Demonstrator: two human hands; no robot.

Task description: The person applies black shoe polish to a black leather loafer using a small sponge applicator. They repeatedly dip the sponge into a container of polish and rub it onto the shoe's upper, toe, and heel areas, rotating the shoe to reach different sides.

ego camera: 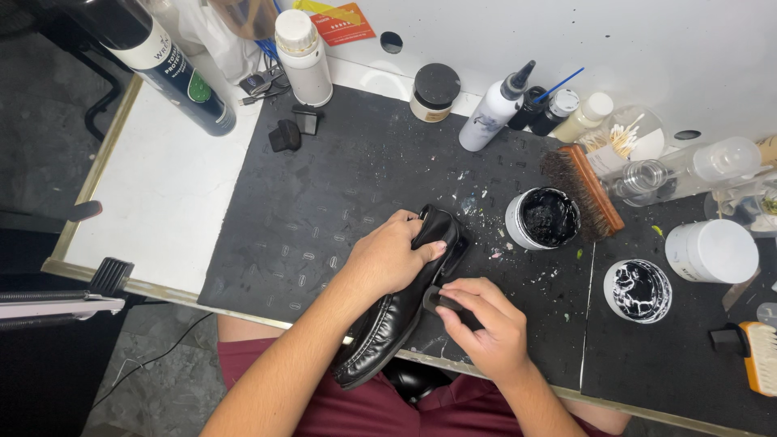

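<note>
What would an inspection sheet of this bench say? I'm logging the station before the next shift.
Surface: black mat, paint-flecked, on a white table.
Job's things: black shoe; small dark applicator against its side.
Clutter: open jar of black polish, its lid, wooden brush, bottles, spray can, cotton swabs.
Grippers: left hand grips the shoe; right hand pinches the applicator.
Cables: blue and black leads at the back.
Surroundings: grey floor, clamp at left.

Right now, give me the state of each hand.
Left hand: closed on the black shoe.
Right hand: closed on a small dark applicator against the shoe.
</note>
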